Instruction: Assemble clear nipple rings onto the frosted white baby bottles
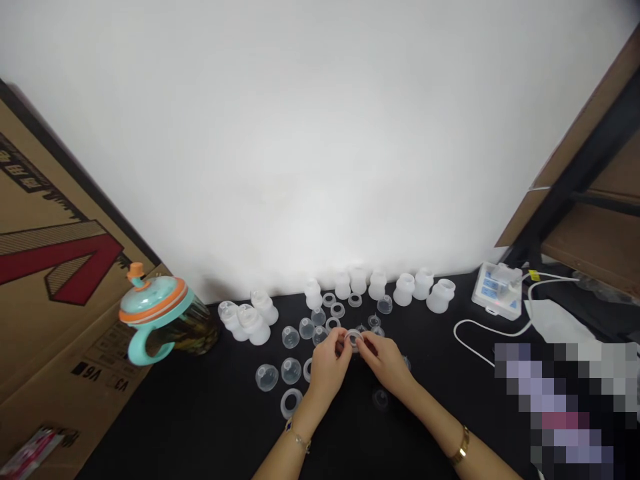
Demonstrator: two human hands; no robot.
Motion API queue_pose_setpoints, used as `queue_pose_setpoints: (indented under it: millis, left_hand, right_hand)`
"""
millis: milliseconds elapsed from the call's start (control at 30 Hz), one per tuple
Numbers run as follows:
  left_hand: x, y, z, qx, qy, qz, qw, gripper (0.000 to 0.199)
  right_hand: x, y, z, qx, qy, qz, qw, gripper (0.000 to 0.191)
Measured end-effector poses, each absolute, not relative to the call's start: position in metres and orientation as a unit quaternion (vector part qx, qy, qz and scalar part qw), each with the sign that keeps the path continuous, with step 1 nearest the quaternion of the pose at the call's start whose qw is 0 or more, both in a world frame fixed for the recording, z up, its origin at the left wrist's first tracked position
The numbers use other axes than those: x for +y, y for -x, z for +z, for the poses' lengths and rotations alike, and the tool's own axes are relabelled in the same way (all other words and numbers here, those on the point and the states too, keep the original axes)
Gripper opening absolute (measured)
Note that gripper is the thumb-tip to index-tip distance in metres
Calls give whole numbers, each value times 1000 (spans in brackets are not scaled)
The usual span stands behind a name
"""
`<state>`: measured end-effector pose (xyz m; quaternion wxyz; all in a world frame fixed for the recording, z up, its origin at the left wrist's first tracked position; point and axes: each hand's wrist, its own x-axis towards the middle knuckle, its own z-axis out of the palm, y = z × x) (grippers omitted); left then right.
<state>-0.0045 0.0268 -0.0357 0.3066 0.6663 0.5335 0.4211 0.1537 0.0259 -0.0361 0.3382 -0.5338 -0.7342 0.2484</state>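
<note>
tabletop (pixel 200 427) in the head view is black and runs back to a plain white wall (pixel 320 133). the left hand (pixel 327 357) and right hand (pixel 387 360) meet near its middle, both pinching one small pale ring (pixel 353 332) between their fingertips, just above the surface. on the left side of the hands lie clear domes (pixel 291 337) and loose white rings (pixel 285 405); small clear tipped pieces (pixel 374 321) lie by the right hand. white bottles (pixel 313 294) stand in an uneven row along the wall, and three capped bottles (pixel 254 325) are grouped further left.

at the left edge a printed cardboard box (pixel 50 353) stands beside a handled jug (pixel 195 330) with a turquoise and orange lid, dark contents inside. to the right are a white power strip (pixel 497 293), a looping white cable (pixel 483 328) and dark-framed shelving (pixel 575 153). the lower right corner is pixelated, so what lies there cannot be told.
</note>
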Motion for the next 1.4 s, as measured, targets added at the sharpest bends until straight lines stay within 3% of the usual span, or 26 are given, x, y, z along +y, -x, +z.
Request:
queue_pose_setpoints:
  millis: [967, 1267, 1400]
  left_hand:
    - [27, 4, -37, 529, -676, 420, 294, 16]
    - [27, 5, -39, 530, -674, 425, 291, 24]
    - [28, 6, -37, 534, -678, 422, 278, 25]
  right_hand:
    - [28, -155, -34, -729, 533, 261, 343, 34]
    - [26, -155, -33, -725, 530, 278, 341, 38]
    - [28, -155, -38, -706, 532, 291, 365, 26]
